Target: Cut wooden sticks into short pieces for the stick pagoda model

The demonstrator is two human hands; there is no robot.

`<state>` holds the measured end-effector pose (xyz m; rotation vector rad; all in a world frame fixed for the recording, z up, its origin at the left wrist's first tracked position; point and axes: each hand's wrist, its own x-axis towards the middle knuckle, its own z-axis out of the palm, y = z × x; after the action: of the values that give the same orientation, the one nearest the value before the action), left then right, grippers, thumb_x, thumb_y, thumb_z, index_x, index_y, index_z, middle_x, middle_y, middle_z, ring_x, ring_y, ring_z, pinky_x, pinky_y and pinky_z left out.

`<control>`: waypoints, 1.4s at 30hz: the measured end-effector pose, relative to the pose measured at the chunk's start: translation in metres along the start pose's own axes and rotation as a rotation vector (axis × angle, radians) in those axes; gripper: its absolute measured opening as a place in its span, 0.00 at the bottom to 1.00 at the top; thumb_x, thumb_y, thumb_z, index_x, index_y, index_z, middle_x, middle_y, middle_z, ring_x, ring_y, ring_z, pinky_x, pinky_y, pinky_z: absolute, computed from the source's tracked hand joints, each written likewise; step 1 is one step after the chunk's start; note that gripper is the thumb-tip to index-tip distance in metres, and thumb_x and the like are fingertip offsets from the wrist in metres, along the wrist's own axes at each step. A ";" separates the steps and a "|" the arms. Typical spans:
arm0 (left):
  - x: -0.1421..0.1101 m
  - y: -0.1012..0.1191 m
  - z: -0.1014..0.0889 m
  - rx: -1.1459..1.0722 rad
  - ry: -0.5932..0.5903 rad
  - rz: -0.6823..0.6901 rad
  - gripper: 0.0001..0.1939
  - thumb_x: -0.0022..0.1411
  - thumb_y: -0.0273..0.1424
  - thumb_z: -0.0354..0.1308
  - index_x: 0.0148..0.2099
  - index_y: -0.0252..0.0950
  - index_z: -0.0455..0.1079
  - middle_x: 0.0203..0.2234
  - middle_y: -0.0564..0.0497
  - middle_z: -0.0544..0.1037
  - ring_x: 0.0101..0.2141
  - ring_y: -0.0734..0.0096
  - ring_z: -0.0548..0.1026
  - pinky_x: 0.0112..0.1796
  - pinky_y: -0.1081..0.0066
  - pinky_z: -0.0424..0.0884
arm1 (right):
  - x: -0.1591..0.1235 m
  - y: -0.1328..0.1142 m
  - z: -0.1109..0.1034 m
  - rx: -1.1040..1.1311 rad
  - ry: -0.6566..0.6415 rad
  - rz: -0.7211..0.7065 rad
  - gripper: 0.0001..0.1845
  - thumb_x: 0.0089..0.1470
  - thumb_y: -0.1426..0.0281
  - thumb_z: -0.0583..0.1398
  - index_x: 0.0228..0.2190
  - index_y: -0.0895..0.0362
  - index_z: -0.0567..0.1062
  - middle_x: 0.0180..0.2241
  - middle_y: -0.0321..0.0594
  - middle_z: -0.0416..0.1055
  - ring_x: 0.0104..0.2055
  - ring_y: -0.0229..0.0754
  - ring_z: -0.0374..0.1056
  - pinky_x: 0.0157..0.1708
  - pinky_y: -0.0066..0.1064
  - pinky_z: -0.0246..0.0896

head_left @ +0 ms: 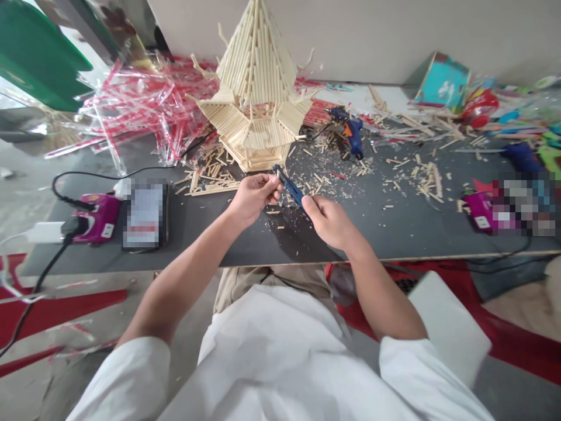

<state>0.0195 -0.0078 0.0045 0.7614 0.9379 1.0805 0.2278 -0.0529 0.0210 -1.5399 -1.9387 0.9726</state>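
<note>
My left hand (255, 197) is closed in a pinch in front of the stick model, fingertips on what looks like a short piece of pale wooden stick (278, 173). My right hand (329, 219) is wrapped round a slim dark blue hand tool (293, 188); its dark tip meets the stick by my left fingertips. Whether the tool is a cutter or pliers, I cannot tell. Just behind my hands stands a pagoda-like model (258, 58) of pale round sticks, with a pointed roof and flared lower eaves. Short stick offcuts (210, 172) lie around its base.
Clear and red plastic wrappers (149, 105) heap up at the back left. A phone (144, 213) lies beside a purple power adapter (99, 216) with cables. A blue glue gun (354, 137) rests right of the model. Another purple block (482, 210) sits far right on the dark table (416, 234).
</note>
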 end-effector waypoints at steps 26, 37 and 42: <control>0.001 -0.004 0.000 0.066 0.036 0.112 0.13 0.65 0.30 0.72 0.36 0.31 0.71 0.25 0.53 0.79 0.22 0.84 0.75 0.24 0.81 0.70 | 0.003 -0.002 -0.002 -0.035 -0.036 0.013 0.36 0.69 0.37 0.44 0.26 0.52 0.64 0.25 0.39 0.68 0.29 0.42 0.62 0.33 0.37 0.52; 0.002 -0.009 0.000 0.039 0.037 0.154 0.11 0.65 0.29 0.72 0.37 0.32 0.71 0.25 0.53 0.79 0.22 0.83 0.75 0.26 0.80 0.71 | 0.002 0.004 0.000 0.023 -0.015 0.034 0.35 0.68 0.37 0.47 0.28 0.52 0.66 0.27 0.38 0.70 0.31 0.43 0.64 0.35 0.36 0.54; 0.003 -0.020 0.004 0.048 0.108 0.231 0.10 0.67 0.29 0.70 0.38 0.34 0.71 0.25 0.55 0.79 0.23 0.81 0.76 0.28 0.78 0.74 | 0.003 0.004 0.001 0.050 -0.011 0.031 0.35 0.68 0.37 0.47 0.27 0.53 0.65 0.27 0.37 0.68 0.31 0.42 0.64 0.35 0.36 0.53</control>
<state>0.0317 -0.0114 -0.0120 0.8737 0.9869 1.3150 0.2287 -0.0496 0.0170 -1.5433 -1.8888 1.0370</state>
